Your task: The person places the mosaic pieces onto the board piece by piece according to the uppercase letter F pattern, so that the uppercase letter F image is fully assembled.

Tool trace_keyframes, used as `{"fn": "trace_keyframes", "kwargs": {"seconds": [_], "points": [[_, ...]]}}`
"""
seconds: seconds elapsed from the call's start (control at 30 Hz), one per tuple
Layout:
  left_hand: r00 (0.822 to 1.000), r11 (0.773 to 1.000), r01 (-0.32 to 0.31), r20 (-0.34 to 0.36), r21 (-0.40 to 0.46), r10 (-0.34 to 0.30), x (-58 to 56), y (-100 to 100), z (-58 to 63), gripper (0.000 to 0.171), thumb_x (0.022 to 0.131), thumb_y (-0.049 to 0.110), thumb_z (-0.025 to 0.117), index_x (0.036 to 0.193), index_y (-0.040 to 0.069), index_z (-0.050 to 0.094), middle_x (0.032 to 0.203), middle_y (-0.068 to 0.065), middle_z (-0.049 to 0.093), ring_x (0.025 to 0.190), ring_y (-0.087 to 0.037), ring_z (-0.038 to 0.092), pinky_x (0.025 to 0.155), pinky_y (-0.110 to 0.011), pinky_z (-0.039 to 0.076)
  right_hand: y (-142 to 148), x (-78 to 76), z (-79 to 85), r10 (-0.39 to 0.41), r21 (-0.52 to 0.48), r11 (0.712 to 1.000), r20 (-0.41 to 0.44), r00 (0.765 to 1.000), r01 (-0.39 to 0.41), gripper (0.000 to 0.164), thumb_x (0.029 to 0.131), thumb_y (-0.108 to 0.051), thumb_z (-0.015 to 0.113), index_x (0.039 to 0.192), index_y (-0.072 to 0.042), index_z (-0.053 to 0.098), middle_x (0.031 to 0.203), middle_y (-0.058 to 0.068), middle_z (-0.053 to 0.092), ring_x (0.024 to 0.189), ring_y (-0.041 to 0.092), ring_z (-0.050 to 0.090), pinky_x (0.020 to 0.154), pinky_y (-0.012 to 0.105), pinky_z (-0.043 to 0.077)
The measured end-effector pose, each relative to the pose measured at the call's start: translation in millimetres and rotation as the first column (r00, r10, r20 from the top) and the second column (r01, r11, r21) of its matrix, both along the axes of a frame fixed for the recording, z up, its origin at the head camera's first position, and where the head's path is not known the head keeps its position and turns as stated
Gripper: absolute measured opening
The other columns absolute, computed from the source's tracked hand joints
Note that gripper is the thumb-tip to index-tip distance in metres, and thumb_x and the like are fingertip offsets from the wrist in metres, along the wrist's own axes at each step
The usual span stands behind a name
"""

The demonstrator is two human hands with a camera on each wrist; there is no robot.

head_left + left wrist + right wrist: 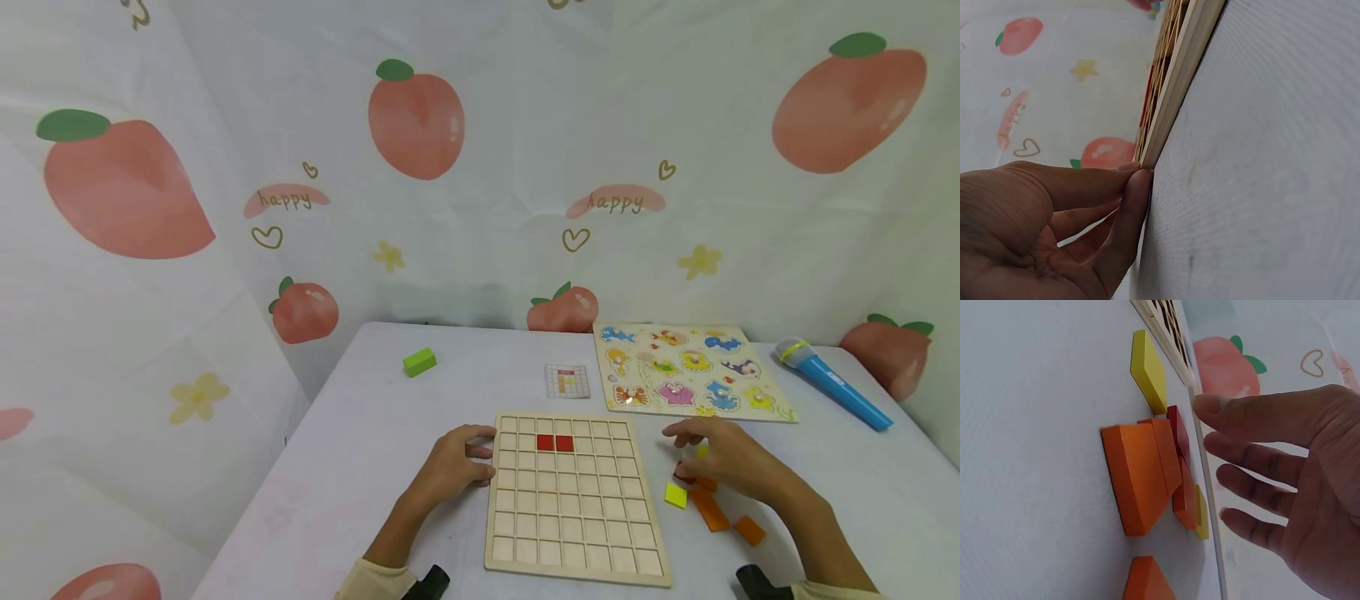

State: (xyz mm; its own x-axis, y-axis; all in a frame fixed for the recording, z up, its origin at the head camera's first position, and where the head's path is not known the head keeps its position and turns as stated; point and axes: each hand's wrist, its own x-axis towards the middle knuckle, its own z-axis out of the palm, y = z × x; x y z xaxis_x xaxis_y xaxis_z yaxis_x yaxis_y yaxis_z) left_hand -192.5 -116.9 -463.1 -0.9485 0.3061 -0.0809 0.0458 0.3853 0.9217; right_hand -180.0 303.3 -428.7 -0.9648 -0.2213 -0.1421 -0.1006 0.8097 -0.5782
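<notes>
A pale wooden grid board [570, 508] lies on the table, with two red squares [555, 443] side by side in its second row from the far edge. My left hand [453, 467] rests its thumb and fingertips against the board's left edge; in the left wrist view the thumb [1097, 186] touches that edge. My right hand [723, 454] hovers over loose pieces right of the board, thumb and fingers apart and nothing between them. Below it lie a red piece [1177, 431], orange pieces [1141, 481] and a yellow square [1149, 372]. A second yellow piece [1202, 512] is partly covered.
A small card with a coloured grid pattern [567, 382] lies beyond the board. Behind right are an animal puzzle board [645, 367] and a blue toy microphone [840, 387]. A green block [419, 362] sits at the far left. Another orange piece [750, 531] lies nearer me.
</notes>
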Motion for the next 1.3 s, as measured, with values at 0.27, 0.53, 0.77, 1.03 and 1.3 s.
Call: {"fn": "trace_keyframes", "kwargs": {"seconds": [0.27, 0.53, 0.77, 1.03, 1.3], "points": [[1.0, 1.0, 0.007, -0.005, -0.004, -0.007, 0.5, -0.3, -0.2, 0.06, 0.084, -0.008, 0.08, 0.141, -0.002, 0.063, 0.123, -0.019, 0.069, 0.108, -0.027, 0.072, 0.073, -0.032, 0.065, 4.3, -3.2, -1.5, 0.019, 0.029, 0.999, 0.018, 1.0, -0.019, 0.046, 0.081, -0.017, 0.088, 0.123, -0.004, 0.075, 0.096, -0.001, 0.068, 0.1, 0.024, 0.059, 0.088, 0.05, 0.058], [1.0, 1.0, 0.009, -0.001, 0.003, -0.009, 1.8, -1.2, -1.0, 0.06, 0.085, -0.008, 0.08, 0.141, -0.003, 0.062, 0.123, -0.019, 0.069, 0.108, -0.027, 0.072, 0.074, -0.033, 0.065, 6.8, -4.1, -4.0, 0.004, 0.035, 0.999, 0.067, 0.998, -0.006, 0.043, 0.081, -0.019, 0.089, 0.12, -0.005, 0.076, 0.09, 0.0, 0.066, 0.09, 0.02, 0.057, 0.079, 0.036, 0.056], [1.0, 1.0, 0.01, -0.006, 0.006, -0.01, 2.1, -0.3, -0.6, 0.059, 0.085, -0.007, 0.08, 0.141, -0.002, 0.062, 0.127, -0.02, 0.068, 0.112, -0.029, 0.071, 0.074, -0.031, 0.065, 4.5, -4.6, -4.8, 0.007, 0.034, 0.999, 0.076, 0.997, -0.01, 0.041, 0.083, -0.019, 0.088, 0.12, -0.005, 0.075, 0.09, -0.001, 0.066, 0.088, 0.019, 0.058, 0.077, 0.033, 0.054], [1.0, 1.0, 0.004, 0.002, 0.004, -0.004, 2.4, 0.1, 0.7, 0.059, 0.085, -0.007, 0.08, 0.141, -0.001, 0.062, 0.124, -0.019, 0.069, 0.112, -0.028, 0.071, 0.074, -0.031, 0.065, 2.6, -6.0, -5.5, 0.0, 0.015, 1.0, 0.084, 0.996, -0.001, 0.043, 0.082, -0.011, 0.085, 0.124, -0.005, 0.075, 0.098, -0.001, 0.071, 0.096, 0.02, 0.06, 0.087, 0.046, 0.06], [1.0, 1.0, 0.006, -0.001, 0.008, -0.006, 3.0, -0.1, 0.9, 0.058, 0.085, -0.007, 0.079, 0.141, -0.002, 0.063, 0.125, -0.019, 0.068, 0.113, -0.028, 0.071, 0.075, -0.032, 0.065, 6.5, -5.3, -6.3, 0.011, 0.047, 0.999, 0.074, 0.997, -0.014, 0.036, 0.08, -0.011, 0.086, 0.115, -0.005, 0.079, 0.093, -0.002, 0.068, 0.093, 0.02, 0.057, 0.084, 0.039, 0.057]]}}
